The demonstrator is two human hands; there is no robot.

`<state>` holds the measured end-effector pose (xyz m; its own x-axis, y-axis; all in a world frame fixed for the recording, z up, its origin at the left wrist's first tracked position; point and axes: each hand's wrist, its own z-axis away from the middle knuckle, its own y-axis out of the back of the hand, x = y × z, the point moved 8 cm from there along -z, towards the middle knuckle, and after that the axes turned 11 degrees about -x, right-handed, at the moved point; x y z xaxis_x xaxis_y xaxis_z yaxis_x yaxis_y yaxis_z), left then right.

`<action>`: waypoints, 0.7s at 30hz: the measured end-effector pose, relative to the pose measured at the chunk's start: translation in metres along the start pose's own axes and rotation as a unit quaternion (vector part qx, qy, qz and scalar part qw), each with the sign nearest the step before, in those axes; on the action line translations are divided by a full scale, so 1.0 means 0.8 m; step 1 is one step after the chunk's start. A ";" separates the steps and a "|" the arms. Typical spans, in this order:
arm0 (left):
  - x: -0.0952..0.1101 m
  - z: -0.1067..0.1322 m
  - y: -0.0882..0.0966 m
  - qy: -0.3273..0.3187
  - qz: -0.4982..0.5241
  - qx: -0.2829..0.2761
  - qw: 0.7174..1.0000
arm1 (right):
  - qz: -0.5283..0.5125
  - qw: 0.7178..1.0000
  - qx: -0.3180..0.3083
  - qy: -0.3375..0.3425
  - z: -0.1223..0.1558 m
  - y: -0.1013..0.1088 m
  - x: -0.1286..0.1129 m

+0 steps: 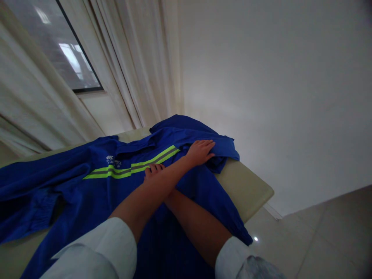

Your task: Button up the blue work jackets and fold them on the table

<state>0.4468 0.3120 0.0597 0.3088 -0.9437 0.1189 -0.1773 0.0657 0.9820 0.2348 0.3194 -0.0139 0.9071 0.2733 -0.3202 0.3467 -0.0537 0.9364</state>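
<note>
Across the counter, a blue work jacket lies spread, one sleeve trailing past the edge; your left hand rests open on it, your right hand flat beneath your crossed forearm, neither gripping.

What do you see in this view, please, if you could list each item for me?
Work jacket: one, blue with yellow-green reflective stripes, spread over the table.
Table: one, beige, under the jacket.
Curtains: one set, cream, upper left.
Window: one, dark-framed, beside the curtains.
Wall: one, white, beyond the table.
Floor tiles: several, pale, lower right.
Sleeves: two, white, at the bottom edge.
Left hand: one, bare, flat on the jacket, its arm crossing over.
Right hand: one, bare, on the jacket, partly hidden.
</note>
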 end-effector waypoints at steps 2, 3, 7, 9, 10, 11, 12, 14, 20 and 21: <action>0.024 -0.029 -0.021 0.049 0.018 -0.011 0.999 | 0.025 1.000 -0.012 -0.014 0.001 0.002 -0.002; 0.029 -0.038 -0.032 0.085 0.024 -0.020 0.996 | 0.030 0.999 -0.014 -0.018 0.002 0.005 -0.003; 0.030 -0.052 -0.056 0.184 0.051 -0.037 0.981 | 0.025 1.000 -0.010 -0.009 0.008 0.016 -0.010; 0.017 -0.054 -0.055 0.201 0.098 -0.033 0.974 | 0.023 1.000 -0.014 -0.007 0.008 0.016 -0.011; 0.009 -0.056 -0.053 0.200 0.130 -0.037 0.970 | 0.021 1.000 -0.018 -0.008 0.007 0.013 -0.010; 0.002 -0.058 -0.051 0.188 0.163 -0.047 0.968 | 0.019 1.000 -0.022 -0.010 0.005 0.010 -0.008; -0.004 -0.060 -0.049 0.164 0.192 -0.062 0.966 | 0.018 0.999 -0.025 -0.013 0.004 0.006 -0.006; -0.010 -0.060 -0.046 0.099 0.233 -0.104 0.962 | 0.017 1.000 -0.022 -0.012 0.001 -0.002 -0.002; -0.017 -0.035 -0.033 0.049 0.320 -0.135 0.936 | 0.008 0.999 0.001 0.031 -0.002 -0.018 0.014; -0.025 -0.031 -0.022 0.068 0.358 -0.090 0.927 | -0.007 0.999 -0.002 0.035 -0.003 -0.020 0.018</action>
<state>0.4673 0.3379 0.0434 0.2904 -0.5885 0.7546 -0.2267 0.7238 0.6517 0.2419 0.3261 -0.0329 0.8826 0.3412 -0.3233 0.3591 -0.0457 0.9322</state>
